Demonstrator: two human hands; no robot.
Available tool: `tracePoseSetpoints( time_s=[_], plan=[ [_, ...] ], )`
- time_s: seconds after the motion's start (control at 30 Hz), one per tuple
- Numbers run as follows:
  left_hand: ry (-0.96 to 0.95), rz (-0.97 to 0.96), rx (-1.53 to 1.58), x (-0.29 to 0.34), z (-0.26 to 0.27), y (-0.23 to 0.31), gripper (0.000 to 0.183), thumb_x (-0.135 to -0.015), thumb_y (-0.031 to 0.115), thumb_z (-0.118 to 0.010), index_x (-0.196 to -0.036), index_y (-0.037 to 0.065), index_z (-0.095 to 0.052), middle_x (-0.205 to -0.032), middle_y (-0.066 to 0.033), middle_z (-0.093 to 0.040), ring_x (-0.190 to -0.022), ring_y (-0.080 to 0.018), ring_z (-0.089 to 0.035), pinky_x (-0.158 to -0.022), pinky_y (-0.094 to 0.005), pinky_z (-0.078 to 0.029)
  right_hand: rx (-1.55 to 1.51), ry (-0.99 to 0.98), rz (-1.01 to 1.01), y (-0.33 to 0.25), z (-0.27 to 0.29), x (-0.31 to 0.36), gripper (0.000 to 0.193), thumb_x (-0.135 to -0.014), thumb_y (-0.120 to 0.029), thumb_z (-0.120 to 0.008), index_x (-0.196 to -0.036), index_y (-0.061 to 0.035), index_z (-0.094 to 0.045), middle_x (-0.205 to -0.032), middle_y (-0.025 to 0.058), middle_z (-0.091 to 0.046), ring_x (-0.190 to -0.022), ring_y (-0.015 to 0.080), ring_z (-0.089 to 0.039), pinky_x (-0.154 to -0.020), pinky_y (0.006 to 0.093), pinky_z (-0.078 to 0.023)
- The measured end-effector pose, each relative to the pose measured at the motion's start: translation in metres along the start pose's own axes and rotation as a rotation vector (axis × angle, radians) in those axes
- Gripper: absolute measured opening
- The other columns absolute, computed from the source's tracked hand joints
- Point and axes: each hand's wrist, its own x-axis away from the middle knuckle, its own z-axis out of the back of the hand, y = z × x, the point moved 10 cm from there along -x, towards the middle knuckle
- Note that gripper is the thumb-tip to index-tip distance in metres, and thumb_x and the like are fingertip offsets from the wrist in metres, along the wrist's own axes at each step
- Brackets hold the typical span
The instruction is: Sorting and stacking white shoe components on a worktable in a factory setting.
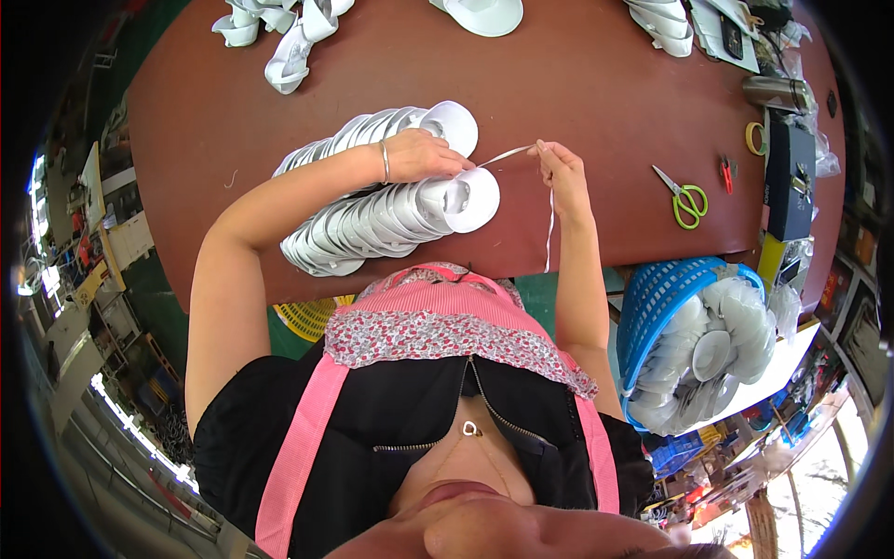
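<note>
Two long rows of nested white peaked caps lie side by side on the table, a far row (452, 126) and a near row (372, 224), their rounded peaks toward the right. My left hand (424, 156) rests across the right end of the rows, its fingers drawn together and bent down between them. From its fingertips a thin white ribbon (507, 155) stretches taut to my right hand (564, 172), which pinches it between thumb and fingers. The ribbon's loose end hangs below the right hand. Where the ribbon passes between the rows is hidden.
Green-handled scissors (687, 205) and small red snips (726, 174) lie on the brown table (596, 84) at right. A blue basket (652, 307) of wrapped white pieces stands by the near right edge. More caps (484, 14) sit at the far edge, near a steel flask (778, 92).
</note>
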Motion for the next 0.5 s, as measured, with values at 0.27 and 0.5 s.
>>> tracePoseSetpoints(
  time_s=[0.27, 0.5],
  plan=[
    [-0.162, -0.012, 0.061, -0.003, -0.006, 0.004, 0.014, -0.088, 0.018, -0.057, -0.1, 0.016, -0.064, -0.125, 0.0037, -0.064, -0.091, -0.0208, -0.064, -0.069, -0.0379, -0.056, 0.047, 0.021, -0.039, -0.002, 0.003, -0.013, 0.022, -0.095, -0.019, -0.064, -0.082, -0.0041, -0.071, -0.057, -0.0114, -0.036, -0.05, 0.0001, -0.027, -0.047, 0.0198, -0.018],
    [-0.231, 0.082, 0.105, 0.016, -0.027, -0.007, 0.009, -0.09, 0.025, -0.061, -0.091, 0.016, -0.063, -0.088, -0.0024, -0.061, -0.092, -0.021, -0.062, -0.067, -0.0383, -0.053, -0.206, 0.198, -0.007, -0.022, 0.038, -0.026, 0.02, -0.092, -0.015, -0.066, -0.086, 0.004, -0.068, -0.057, -0.0063, -0.037, -0.051, 0.0042, -0.031, -0.046, 0.0226, -0.019]
  ],
)
